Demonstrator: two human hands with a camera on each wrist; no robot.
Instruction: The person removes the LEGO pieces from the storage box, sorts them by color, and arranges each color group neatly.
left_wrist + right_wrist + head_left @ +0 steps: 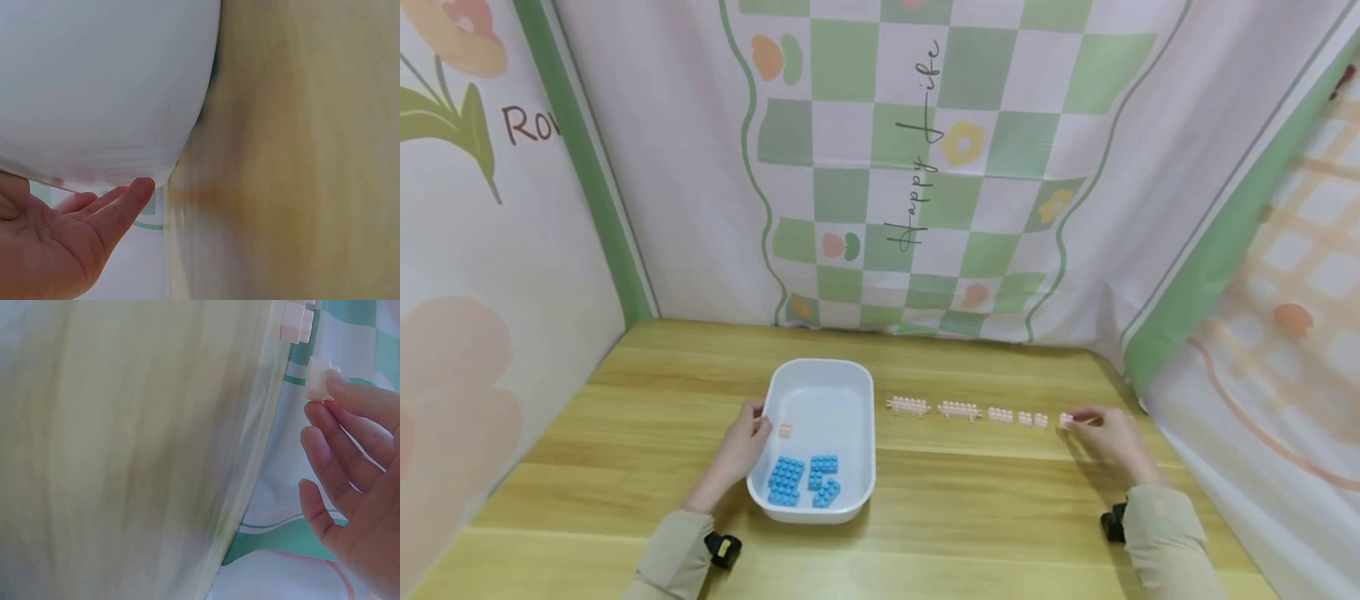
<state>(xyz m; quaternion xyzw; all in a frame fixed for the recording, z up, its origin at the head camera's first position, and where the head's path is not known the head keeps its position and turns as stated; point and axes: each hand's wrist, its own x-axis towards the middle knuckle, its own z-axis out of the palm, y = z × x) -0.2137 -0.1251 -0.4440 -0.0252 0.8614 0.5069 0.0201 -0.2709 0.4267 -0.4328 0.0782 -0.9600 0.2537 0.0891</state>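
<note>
My right hand [1108,429] pinches a small pale pink building brick [1066,421] between thumb and fingertip, at the right end of a row of pink bricks. In the right wrist view this brick [319,379] shows clearly, with the other fingers spread loosely below it. My left hand [748,437] grips the left rim of a white plastic tub [874,450]. Its fingers [122,212] lie against the tub's outer wall in the left wrist view. Inside the tub are several blue bricks [786,481] near the front and one small pink brick [785,430] farther back.
The row on the wooden table [985,533] holds two long pink bricks with side pegs [908,405], a mid-length pink brick [1001,414] and two small pink bricks [1026,418]. A checked curtain [910,167] hangs behind the table's back edge.
</note>
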